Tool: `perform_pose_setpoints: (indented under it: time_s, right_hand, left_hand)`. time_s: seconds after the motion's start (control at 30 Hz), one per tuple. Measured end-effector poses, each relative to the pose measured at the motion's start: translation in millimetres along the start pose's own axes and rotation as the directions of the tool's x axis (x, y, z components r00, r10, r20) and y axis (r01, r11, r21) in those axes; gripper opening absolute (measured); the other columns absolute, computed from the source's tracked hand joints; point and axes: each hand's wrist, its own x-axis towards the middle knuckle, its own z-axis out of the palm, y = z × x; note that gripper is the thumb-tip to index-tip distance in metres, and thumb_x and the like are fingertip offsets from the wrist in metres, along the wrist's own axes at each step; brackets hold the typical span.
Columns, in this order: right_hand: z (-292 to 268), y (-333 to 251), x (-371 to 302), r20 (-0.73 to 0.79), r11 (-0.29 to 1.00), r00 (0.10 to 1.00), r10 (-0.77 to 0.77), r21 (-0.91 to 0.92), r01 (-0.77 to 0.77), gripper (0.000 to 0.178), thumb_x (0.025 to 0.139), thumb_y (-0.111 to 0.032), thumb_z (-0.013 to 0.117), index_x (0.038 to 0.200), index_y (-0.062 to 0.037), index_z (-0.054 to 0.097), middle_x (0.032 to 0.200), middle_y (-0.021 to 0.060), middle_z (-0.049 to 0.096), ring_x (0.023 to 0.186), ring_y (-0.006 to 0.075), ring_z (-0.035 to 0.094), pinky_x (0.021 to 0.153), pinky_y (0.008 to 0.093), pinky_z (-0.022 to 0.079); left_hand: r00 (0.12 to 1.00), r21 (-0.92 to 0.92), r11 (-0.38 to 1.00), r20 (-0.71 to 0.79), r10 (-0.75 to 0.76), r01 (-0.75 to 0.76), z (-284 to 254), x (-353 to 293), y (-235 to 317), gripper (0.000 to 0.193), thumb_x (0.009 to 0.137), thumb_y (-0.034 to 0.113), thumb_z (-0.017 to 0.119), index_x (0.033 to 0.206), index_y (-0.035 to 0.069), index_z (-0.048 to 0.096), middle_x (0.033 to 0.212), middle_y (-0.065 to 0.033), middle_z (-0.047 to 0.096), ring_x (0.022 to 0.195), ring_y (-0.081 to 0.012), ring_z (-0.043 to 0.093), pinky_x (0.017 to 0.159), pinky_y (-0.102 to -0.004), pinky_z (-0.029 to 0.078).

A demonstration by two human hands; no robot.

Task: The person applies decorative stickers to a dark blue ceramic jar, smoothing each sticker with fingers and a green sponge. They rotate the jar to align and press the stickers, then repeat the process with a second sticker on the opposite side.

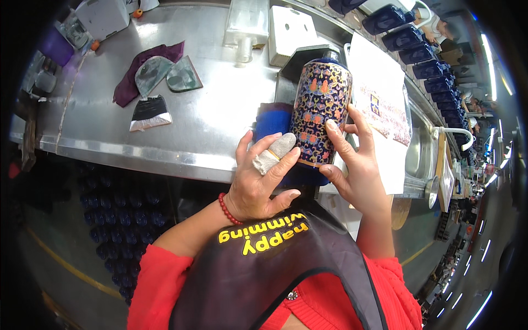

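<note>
At upper centre, a patterned bottle [320, 113] is seen, long axis running up-frame. Its lower right side is cupped by the nearer, half-curled right hand [356, 165]; its lower left is flanked by the left hand [254, 184], loosely spread, contact unclear.

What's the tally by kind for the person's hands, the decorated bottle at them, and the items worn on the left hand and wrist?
Hands: 2 (left hand, right hand)
Decorated bottle: 1
Cloth finger cover: 1
Red bead bracelet: 1
Total: 5
</note>
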Motion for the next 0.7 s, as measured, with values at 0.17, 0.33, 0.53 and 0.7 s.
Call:
perform_pose_setpoints:
  time_s: [0.17,0.33,0.53,0.7]
  right_hand:
    - [-2,-2,1,0.010,1.000,1.000,0.017,-0.008,-0.016,0.068,0.079,-0.021,0.084,0.143,-0.0179,0.061,0.158,0.0229,0.032,0.120,0.0375,0.052,0.104,0.0470,0.047]
    - [-3,-4,2,0.012,1.000,1.000,0.014,-0.023,-0.013,0.069,0.078,-0.020,0.084,0.143,-0.0167,0.061,0.158,0.0236,0.033,0.118,0.0373,0.053,0.103,0.0472,0.047]
    - [-3,-3,2,0.003,1.000,1.000,0.017,0.004,-0.017,0.071,0.077,-0.019,0.085,0.143,-0.0162,0.061,0.158,0.0236,0.034,0.117,0.0371,0.053,0.102,0.0471,0.047]
    - [-3,-4,1,0.014,1.000,1.000,0.025,0.003,-0.025,0.072,0.075,-0.017,0.086,0.142,-0.0156,0.061,0.158,0.0240,0.033,0.117,0.0373,0.053,0.102,0.0468,0.047]
  left_hand:
    - [0.999,0.009,0.999,0.015,0.036,-0.037,-1,2,0,0.070,0.092,0.051,0.064,0.144,0.003,0.056,0.139,-0.0210,0.060,0.134,-0.0368,0.049,0.115,-0.0652,0.020]
    - [0.996,-0.047,0.995,0.016,-0.082,0.083,-1,14,-6,0.085,0.095,0.064,0.055,0.150,0.001,0.048,0.148,-0.0227,0.051,0.135,-0.0408,0.045,0.115,-0.0649,0.019]
    - [0.992,0.072,0.997,0.124,-0.003,-0.006,-5,22,-8,0.091,0.093,0.069,0.054,0.152,0.001,0.044,0.152,-0.0224,0.046,0.138,-0.0401,0.041,0.116,-0.0652,0.018]
    - [0.996,-0.052,0.996,0.061,-0.072,0.075,-2,32,-13,0.092,0.092,0.070,0.054,0.152,0.001,0.045,0.150,-0.0222,0.048,0.139,-0.0395,0.040,0.116,-0.0655,0.016]
